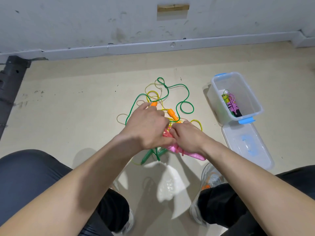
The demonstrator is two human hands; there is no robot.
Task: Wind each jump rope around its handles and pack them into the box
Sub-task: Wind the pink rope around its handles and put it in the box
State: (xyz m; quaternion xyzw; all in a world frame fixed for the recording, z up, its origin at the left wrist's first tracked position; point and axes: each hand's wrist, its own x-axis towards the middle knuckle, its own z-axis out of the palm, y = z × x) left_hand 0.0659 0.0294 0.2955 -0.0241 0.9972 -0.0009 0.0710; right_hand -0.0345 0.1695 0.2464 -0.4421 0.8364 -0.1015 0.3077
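Right hand (pixel 185 137): the fingers (pixel 176 131) are curled tightly, thumb side toward the other hand, and clasp the pink handles (pixel 172 148). The far ends of these handles stick out from under the wrist toward the person.

Left hand (pixel 148 126): it lies knuckles up over the tangle with the fingers bent downward. Its back hides what they close on, so the grasp cannot be told. Its thumb reaches toward the pink handles, and the two hands touch.

One orange handle (pixel 154 104) lies just at the left fingertips. The second orange handle (pixel 173 114) lies just beyond the knuckles, between the two hands. The green handles (pixel 146 156) lie side by side under the left wrist, on the near side.

The green rope (pixel 170 86) loops outward across the floor (pixel 76 99) beyond both hands, crossed by the yellow rope (pixel 150 92).

The clear box (pixel 215 97) with blue clips stands open, well to the right of the hands, and holds wound ropes (pixel 232 103). Its lid (pixel 245 145) lies flat just in front of it. A plastic bag (pixel 170 184) lies between the person's feet.
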